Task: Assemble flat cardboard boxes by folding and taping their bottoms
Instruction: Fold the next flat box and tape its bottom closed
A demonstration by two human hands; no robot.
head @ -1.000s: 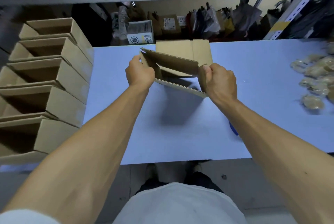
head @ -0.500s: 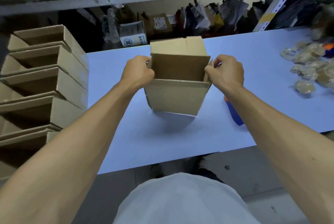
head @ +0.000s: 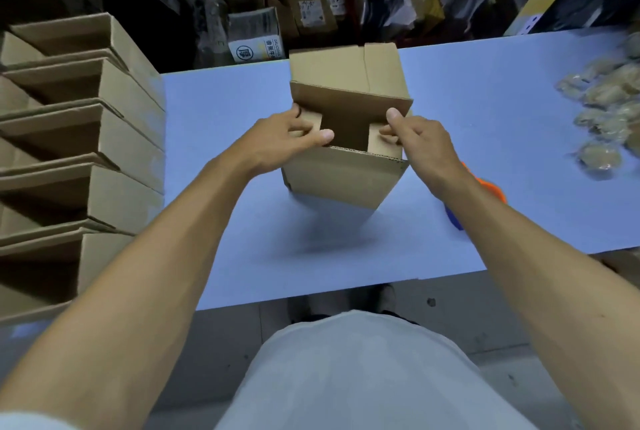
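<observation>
Hands: left hand (head: 289,142) and right hand (head: 414,138) each press a short end flap of the box (head: 346,173) inward, fingers curled on the flaps. Risk, judged: flaps spring back if released before the long flaps are folded; box could tip. Box stands on the worktop (head: 467,110), between both hands.

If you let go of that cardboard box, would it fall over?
Probably not: the cardboard box seems to stand upright on the table. It looks hollow, so likely light and easy to nudge. Its small flaps bend inward under the left hand and right hand, so it is not very stiff.
</observation>
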